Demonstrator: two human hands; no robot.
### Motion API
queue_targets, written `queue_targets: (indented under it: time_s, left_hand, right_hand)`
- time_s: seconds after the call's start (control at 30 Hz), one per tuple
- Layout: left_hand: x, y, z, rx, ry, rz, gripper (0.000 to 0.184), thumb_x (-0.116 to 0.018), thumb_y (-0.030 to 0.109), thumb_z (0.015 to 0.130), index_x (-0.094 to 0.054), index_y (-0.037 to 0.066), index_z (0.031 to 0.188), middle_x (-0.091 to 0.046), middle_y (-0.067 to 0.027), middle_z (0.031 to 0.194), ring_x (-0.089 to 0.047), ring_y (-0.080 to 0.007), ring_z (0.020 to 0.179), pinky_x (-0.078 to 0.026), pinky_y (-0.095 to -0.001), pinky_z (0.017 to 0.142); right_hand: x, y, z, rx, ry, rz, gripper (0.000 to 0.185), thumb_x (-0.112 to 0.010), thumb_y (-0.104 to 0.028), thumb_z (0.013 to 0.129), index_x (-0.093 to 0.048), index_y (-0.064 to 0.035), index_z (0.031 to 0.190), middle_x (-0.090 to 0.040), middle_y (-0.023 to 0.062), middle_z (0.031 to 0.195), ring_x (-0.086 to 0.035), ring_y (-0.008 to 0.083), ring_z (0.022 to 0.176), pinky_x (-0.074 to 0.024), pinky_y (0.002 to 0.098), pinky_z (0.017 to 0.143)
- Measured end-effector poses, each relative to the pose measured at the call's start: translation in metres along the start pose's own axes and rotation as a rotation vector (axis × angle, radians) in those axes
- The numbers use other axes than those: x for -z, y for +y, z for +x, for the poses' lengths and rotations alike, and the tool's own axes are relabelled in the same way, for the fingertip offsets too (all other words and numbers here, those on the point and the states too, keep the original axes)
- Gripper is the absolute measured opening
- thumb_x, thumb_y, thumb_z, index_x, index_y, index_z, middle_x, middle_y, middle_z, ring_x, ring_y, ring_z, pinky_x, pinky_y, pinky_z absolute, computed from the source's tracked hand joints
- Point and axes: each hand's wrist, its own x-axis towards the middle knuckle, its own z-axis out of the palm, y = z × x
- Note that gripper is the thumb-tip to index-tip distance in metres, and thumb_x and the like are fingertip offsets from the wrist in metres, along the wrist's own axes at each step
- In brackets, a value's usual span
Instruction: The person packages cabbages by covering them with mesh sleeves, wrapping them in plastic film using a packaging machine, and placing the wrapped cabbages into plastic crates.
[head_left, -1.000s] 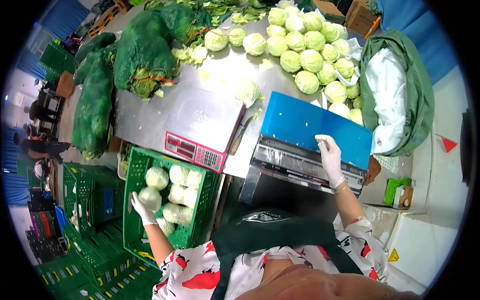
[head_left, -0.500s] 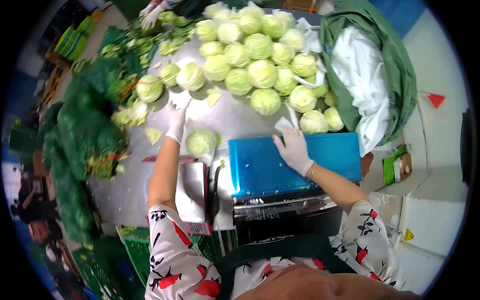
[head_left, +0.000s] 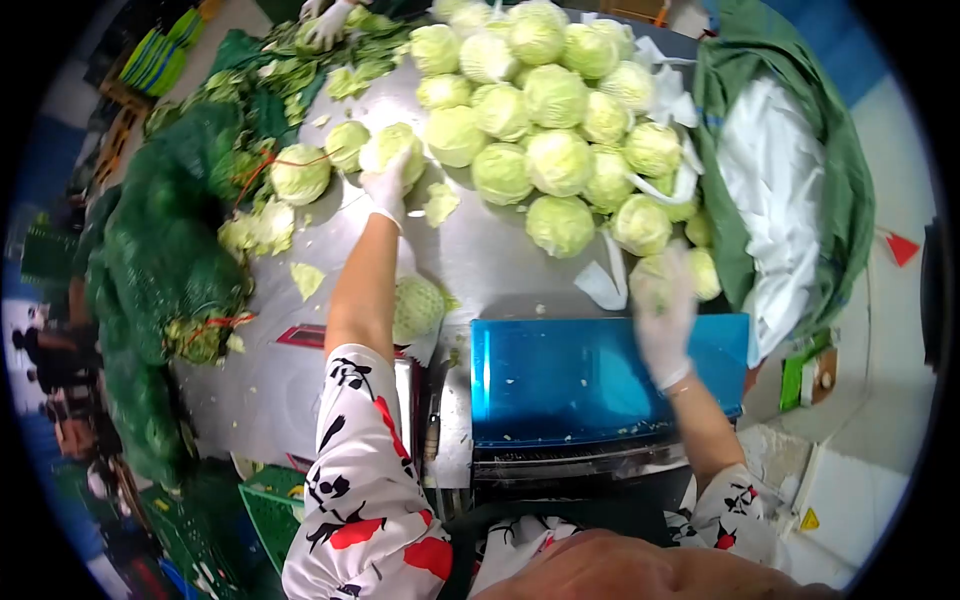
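Observation:
My left hand (head_left: 388, 183), in a white glove, is closed against the near side of a pale green cabbage (head_left: 392, 145) on the metal table. Blurred by motion, my gloved right hand (head_left: 664, 318) is above the far right part of a blue-topped box (head_left: 560, 380). Just beyond its fingers is a cabbage (head_left: 652, 278), partly covered, and I cannot make out whether they touch. A white strip (head_left: 600, 286) lies on the table left of that hand. Partly behind my left forearm sits another cabbage (head_left: 417, 306) with white material under it.
A heap of cabbages (head_left: 555, 97) fills the back of the table (head_left: 480, 262). Green net sacks (head_left: 170, 250) line the left side. A green bag with white lining (head_left: 770, 190) stands right. A knife (head_left: 433, 425) lies beside the box. Another person's gloved hand (head_left: 325, 25) works among leaves.
My left hand has moved forward onto the cabbage. My right hand has left the blue top's middle, moved right and let go of the white strip. The view has shifted slightly.

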Motion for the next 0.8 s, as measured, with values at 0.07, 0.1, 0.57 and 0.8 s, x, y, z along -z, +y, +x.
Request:
queue_targets:
  time_s: [0.07,0.1,0.57,0.8]
  left_hand:
    - [0.02,-0.03,0.014,-0.122,0.033,0.264,0.095,-0.094,0.033,0.058,-0.043,-0.008,0.128,-0.055,-0.0203,0.122,-0.06,-0.0279,0.106,-0.053,-0.039,0.086]
    - [0.03,-0.04,0.016,-0.252,0.036,0.429,0.106,-0.095,0.038,0.053,-0.039,-0.009,0.129,-0.05,-0.0227,0.126,-0.056,-0.0303,0.113,-0.049,-0.0402,0.096]
    - [0.044,-0.021,-0.012,0.08,-0.347,0.04,0.083,-0.087,0.022,0.072,-0.042,-0.002,0.137,-0.062,-0.0155,0.122,-0.066,-0.0246,0.102,-0.057,-0.0339,0.086]
    - [0.031,0.092,-0.166,-0.23,-0.644,0.318,0.096,-0.092,0.026,0.064,-0.039,0.002,0.14,-0.059,-0.0151,0.127,-0.062,-0.0275,0.114,-0.052,-0.0374,0.097]
  right_hand:
    - [0.022,0.025,0.048,-0.12,0.182,-0.015,0.058,-0.066,-0.015,0.09,-0.043,0.0075,0.138,-0.047,0.025,0.138,-0.044,0.0418,0.129,-0.0328,0.0456,0.11]
    - [0.027,0.052,0.065,-0.148,0.257,-0.149,0.062,-0.067,-0.018,0.09,-0.041,0.0081,0.139,-0.045,0.0257,0.141,-0.044,0.0426,0.129,-0.0327,0.0463,0.11]
    - [0.065,0.141,0.079,-0.253,0.419,-0.132,0.026,-0.056,-0.018,0.1,-0.064,0.0017,0.115,-0.067,0.0126,0.104,-0.062,0.0186,0.096,-0.0478,0.0321,0.086]
    - [0.168,0.088,0.086,-0.415,0.796,0.174,0.024,-0.047,0.0,0.095,-0.063,0.0072,0.112,-0.066,0.0111,0.117,-0.063,0.0195,0.102,-0.0508,0.0314,0.089]
